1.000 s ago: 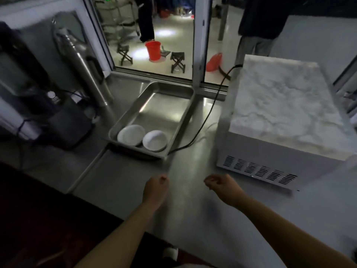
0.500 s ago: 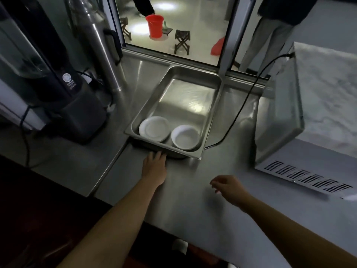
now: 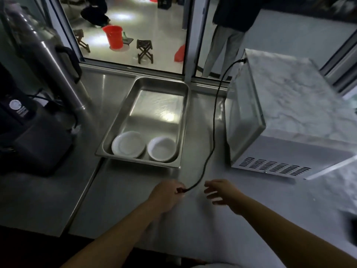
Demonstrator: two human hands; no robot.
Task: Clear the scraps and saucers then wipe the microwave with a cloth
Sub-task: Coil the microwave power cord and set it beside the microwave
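Left hand [image 3: 166,194]: fingers curled round the near end of one black cord [image 3: 213,120]. Right hand [image 3: 222,191]: fingers loose, apart, holding nothing. Steel tray [image 3: 142,161]: long axis running away from viewer; two white saucers [image 3: 128,145] side by side at its near end. One microwave [image 3: 286,113], right, vents facing viewer.

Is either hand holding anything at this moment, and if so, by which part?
The left hand grips the microwave's black power cord at its free end on the counter. The right hand holds nothing, its fingers loosely spread.
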